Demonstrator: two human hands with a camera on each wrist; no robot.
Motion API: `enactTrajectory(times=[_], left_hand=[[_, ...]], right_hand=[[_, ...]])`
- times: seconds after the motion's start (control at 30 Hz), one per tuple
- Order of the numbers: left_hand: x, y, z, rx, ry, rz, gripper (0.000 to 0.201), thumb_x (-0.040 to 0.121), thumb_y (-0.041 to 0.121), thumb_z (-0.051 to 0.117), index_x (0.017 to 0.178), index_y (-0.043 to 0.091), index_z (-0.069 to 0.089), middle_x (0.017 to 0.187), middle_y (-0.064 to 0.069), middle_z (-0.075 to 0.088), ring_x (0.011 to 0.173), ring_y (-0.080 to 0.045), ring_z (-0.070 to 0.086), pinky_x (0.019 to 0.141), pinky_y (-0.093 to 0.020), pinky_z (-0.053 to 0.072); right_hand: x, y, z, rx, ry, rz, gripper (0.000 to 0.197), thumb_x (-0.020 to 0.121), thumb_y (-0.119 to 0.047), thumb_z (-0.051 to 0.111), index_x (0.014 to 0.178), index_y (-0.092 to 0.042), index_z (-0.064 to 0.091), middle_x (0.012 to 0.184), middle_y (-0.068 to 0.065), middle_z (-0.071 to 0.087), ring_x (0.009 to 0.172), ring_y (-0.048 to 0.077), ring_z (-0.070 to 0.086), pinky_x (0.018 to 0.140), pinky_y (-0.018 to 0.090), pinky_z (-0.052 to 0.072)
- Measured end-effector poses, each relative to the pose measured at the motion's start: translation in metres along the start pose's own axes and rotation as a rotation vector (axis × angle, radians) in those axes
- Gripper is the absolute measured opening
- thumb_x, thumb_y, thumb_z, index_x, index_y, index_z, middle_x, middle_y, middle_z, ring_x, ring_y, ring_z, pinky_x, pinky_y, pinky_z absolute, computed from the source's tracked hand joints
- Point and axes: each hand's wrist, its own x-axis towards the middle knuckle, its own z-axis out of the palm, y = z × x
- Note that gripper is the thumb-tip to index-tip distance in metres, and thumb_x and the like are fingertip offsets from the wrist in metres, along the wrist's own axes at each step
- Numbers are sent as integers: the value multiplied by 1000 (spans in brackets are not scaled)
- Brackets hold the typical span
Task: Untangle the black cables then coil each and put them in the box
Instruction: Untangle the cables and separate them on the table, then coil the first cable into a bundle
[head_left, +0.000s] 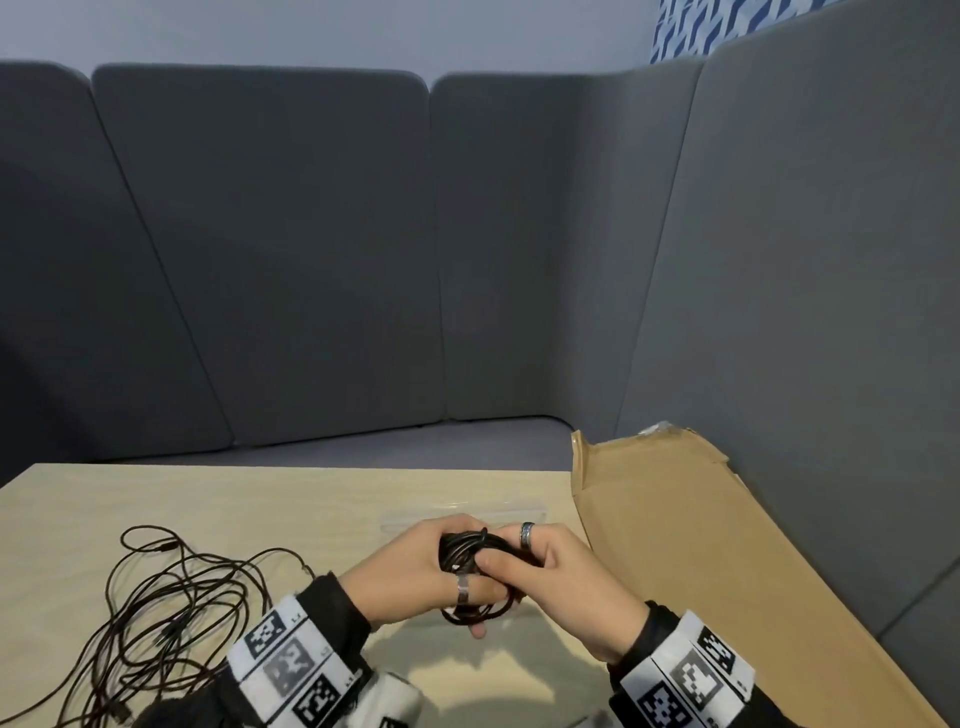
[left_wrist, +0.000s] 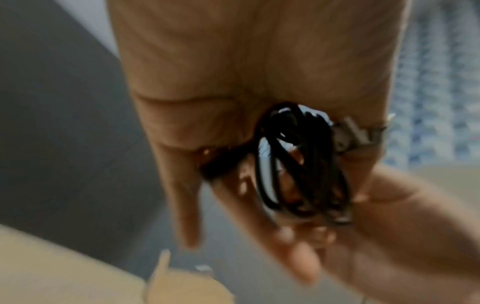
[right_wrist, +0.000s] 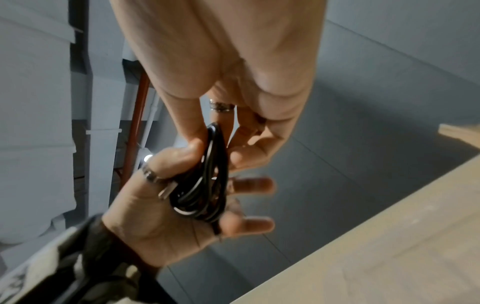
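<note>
While my left hand (head_left: 415, 566) and my right hand (head_left: 550, 582) are meeting above the bench (head_left: 311, 499), I am holding one coiled cable (head_left: 465, 553) between them. My left fingers (right_wrist: 246, 183) and thumb are curling round the bundle, and my right fingers (left_wrist: 298, 257) are pinching it from the other side, so neither hand is released. A metal USB plug (right_wrist: 166, 191) is sticking out of the loops against my left palm, which tells me this coil is about finished. Judging from that, one cable is untangled and wound but not yet in the cardboard box (head_left: 701, 545), which is standing open just right of my right fingers. Well to the left of my left fingers, a loose tangle of black cables (head_left: 171, 608) is lying spread on the bench, untouched. I am judging the task roughly half done: this coil is waiting to go in, and the tangle is waiting for sorting.
</note>
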Motion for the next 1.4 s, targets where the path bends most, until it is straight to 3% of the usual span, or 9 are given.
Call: enactTrajectory(times=[0.13, 0.23, 0.33, 0.43, 0.63, 0.83, 1.1, 1.3, 1.4], left_hand=[[-8, -10, 13, -443, -9, 1, 52, 66, -10, 67, 116, -6, 53, 94, -21, 65, 74, -27, 66, 68, -35, 55], [-8, -16, 18, -573, -20, 48, 58, 66, -15, 64, 122, 0, 54, 97, -19, 65, 76, -27, 66, 64, -32, 54], [-9, -15, 21, -542, 13, 57, 61, 66, -9, 68, 124, 6, 55, 86, -8, 66, 66, -19, 60, 55, -27, 51], [-12, -14, 26, -363, 93, 49, 60, 62, 2, 77, 117, 14, 60, 82, 0, 65, 63, -12, 54, 53, -26, 46], [-19, -25, 41, -234, 276, 15, 67, 46, 23, 83, 107, 20, 57, 61, 7, 57, 52, -10, 47, 46, -24, 41], [-23, -43, 43, -200, 401, 2, 64, 52, 8, 67, 112, 29, 53, 86, -13, 70, 52, -16, 48, 40, -22, 39], [-35, -91, 25, -280, 393, -94, 66, 54, 3, 58, 118, 9, 47, 61, 4, 64, 54, -2, 55, 56, -18, 46], [-24, -120, -18, -323, 323, -211, 76, 54, 6, 62, 122, 23, 32, 86, -10, 58, 45, -9, 49, 35, -19, 33], [-5, -137, -43, -320, 378, -146, 82, 47, 12, 78, 116, 22, 33, 103, -11, 57, 46, -9, 50, 39, -22, 37]], right_hand=[[-1, -6, -1, -204, -75, -43, 17, 93, -19, 55, 85, -28, 66, 82, -4, 55, 77, 7, 53, 73, 21, 43], [-1, -9, -1, -419, -101, -43, 24, 94, -26, 51, 78, -44, 57, 91, -2, 40, 95, 12, 43, 88, 23, 39], [1, -12, 1, -631, -133, -17, 17, 97, -32, 44, 95, -34, 61, 94, -3, 35, 104, 18, 34, 98, 27, 30], [0, -11, -1, -684, -187, -42, 24, 97, -33, 43, 105, -16, 58, 86, -9, 30, 96, 11, 31, 89, 22, 28], [-9, -6, 2, -450, -71, -53, 24, 85, -28, 64, 107, -23, 54, 80, -14, 52, 64, 0, 45, 60, 13, 35], [-15, 3, 23, -378, 3, -124, 13, 80, -25, 69, 92, -30, 64, 80, -16, 64, 68, 2, 58, 60, 10, 38], [14, 40, 66, -409, -115, 28, 17, 87, -24, 61, 97, -17, 71, 54, -14, 53, 58, 8, 43, 57, 17, 34], [67, 55, 87, -446, -229, 172, 13, 88, -25, 58, 77, -31, 60, 61, -11, 54, 52, -1, 48, 56, 14, 38], [97, 68, 89, -444, -174, 224, 17, 90, -24, 57, 75, -33, 57, 62, -10, 54, 44, -1, 46, 49, 13, 36]])
